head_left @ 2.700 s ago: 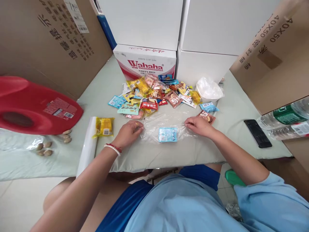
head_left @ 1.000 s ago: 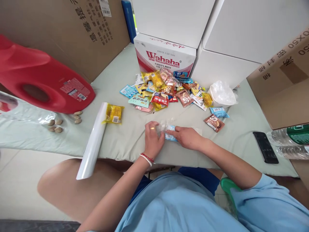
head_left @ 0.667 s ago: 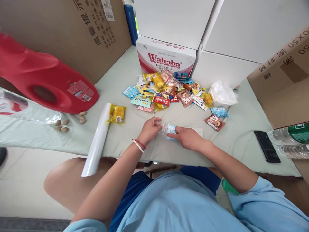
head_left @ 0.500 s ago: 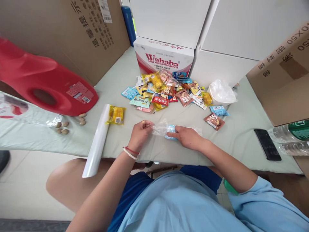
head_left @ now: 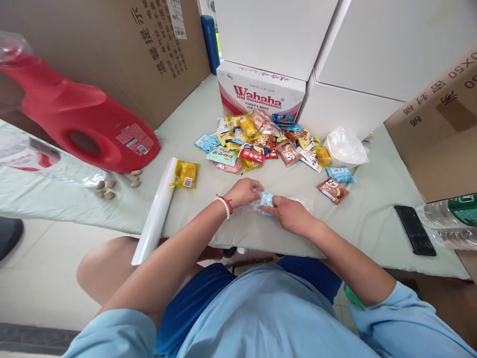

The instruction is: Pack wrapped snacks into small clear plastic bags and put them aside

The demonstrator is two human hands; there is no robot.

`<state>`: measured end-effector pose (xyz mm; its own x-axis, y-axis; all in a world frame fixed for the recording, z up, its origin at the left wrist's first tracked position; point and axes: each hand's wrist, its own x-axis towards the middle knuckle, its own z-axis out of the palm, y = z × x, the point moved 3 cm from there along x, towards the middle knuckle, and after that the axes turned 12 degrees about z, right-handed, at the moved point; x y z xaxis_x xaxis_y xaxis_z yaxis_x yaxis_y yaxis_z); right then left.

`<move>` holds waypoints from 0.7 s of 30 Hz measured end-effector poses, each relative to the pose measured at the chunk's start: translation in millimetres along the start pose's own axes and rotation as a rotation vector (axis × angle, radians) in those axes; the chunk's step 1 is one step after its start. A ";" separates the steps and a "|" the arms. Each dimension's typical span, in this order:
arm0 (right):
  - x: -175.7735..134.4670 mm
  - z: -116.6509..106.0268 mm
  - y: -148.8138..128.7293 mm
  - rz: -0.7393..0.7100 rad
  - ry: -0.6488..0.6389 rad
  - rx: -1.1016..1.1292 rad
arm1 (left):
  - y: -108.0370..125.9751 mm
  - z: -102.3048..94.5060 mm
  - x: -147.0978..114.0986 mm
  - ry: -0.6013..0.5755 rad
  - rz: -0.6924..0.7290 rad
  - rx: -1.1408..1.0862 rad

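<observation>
The white roll (head_left: 156,211) lies aslant at left, its near end jutting past the near edge of the desk (head_left: 208,186); one yellow packet (head_left: 185,174) sits against its right side, perhaps to check it from rolling.

In the middle of the desk, near the front edge, lies the blue packet (head_left: 266,200) in a transparent wrap (head_left: 305,204). The right hand (head_left: 292,213) has thumb and fingers pressed together on the packet's right part, likely to steady it flat against the desk. The left hand (head_left: 246,192) is curled in at the packet's left edge, beside the wrap; whether its fingertips pinch the film I cannot tell.

At right lie one black phone (head_left: 414,230) and, just beyond its right side, two clear bottles (head_left: 437,214). Somewhat farther in are two loose sachets, touching: one brown sachet (head_left: 333,190), one sky-blue sachet (head_left: 341,174).

At left, seven brown nuts (head_left: 109,195), four and three, lie near one red jug (head_left: 89,129).

Farther back is a heap of packets (head_left: 257,141), too overlapped to count, with one white bowl (head_left: 345,151) holding crumpled plastic at its right. Behind stand one Wahaha carton (head_left: 261,94) and three white boxes (head_left: 357,47).
</observation>
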<state>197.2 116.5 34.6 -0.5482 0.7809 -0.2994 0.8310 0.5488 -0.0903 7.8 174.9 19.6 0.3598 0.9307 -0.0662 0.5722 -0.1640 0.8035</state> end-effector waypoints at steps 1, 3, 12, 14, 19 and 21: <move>0.1 0.6 0.0 -0.001 0.005 0.013 | -3.9 -3.0 -4.2 -0.012 -0.004 -0.008; 0.4 2.2 0.6 -0.001 0.016 0.045 | -11.6 -8.7 -16.7 -0.002 -0.022 -0.011; -12.9 14.8 10.1 -0.109 0.172 0.392 | -3.1 -10.4 -57.6 0.226 -0.081 -0.164; -15.1 18.6 10.6 -0.127 0.201 0.431 | 9.1 -3.3 -58.4 0.241 -0.103 -0.332; -13.9 25.2 7.9 -0.079 0.201 0.412 | 39.2 35.7 -44.9 0.251 -0.117 -0.601; -18.0 23.1 11.3 -0.071 0.195 0.439 | 43.3 52.1 -39.4 0.214 -0.109 -0.562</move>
<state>218.7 101.8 17.1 -0.5774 0.8106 -0.0978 0.7289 0.4578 -0.5090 56.8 114.1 26.2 0.1313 0.9871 -0.0915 0.0998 0.0787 0.9919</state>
